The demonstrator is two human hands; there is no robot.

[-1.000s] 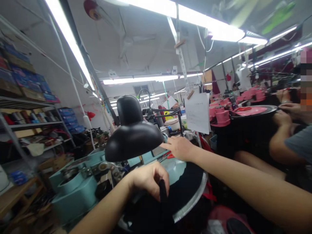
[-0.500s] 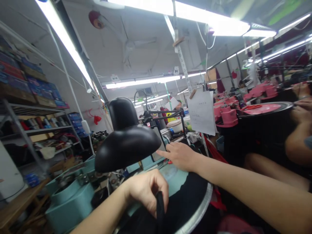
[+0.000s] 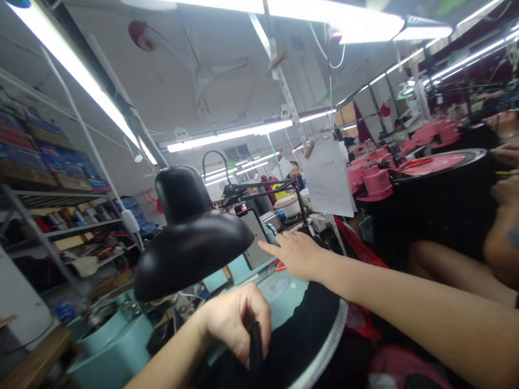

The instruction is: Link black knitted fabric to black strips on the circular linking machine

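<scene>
One left hand (image 3: 237, 324) curled and clenched over a circular linking machine (image 3: 109, 351), thumb and fingers pinching a narrow black strip (image 3: 255, 346) that rises from the knitted cloth. The right hand (image 3: 295, 255) open, fingers stretched out, grasping nothing, above the machine's pale teal bed (image 3: 279, 289) (touching it or just hovering: impossible to tell from this angle). Black knitted cloth (image 3: 304, 329) lying across the dial, right up to the toothed metal rim (image 3: 324, 351). Just past the right fingertips, a small red-handled tool (image 3: 279, 266) and an upright display panel (image 3: 254, 237). In front of that panel, a black desk lamp (image 3: 194, 237) on a jointed arm, its shade above and beyond the left hand. Further right, a pink dial (image 3: 433, 165) on a neighbouring machine, a co-worker's hands (image 3: 505, 154) beside it. To the left, metal shelves (image 3: 52, 216) packed with boxes and spools. Overhead, a sheet of paper (image 3: 327, 178) clipped to a hanging strip.
</scene>
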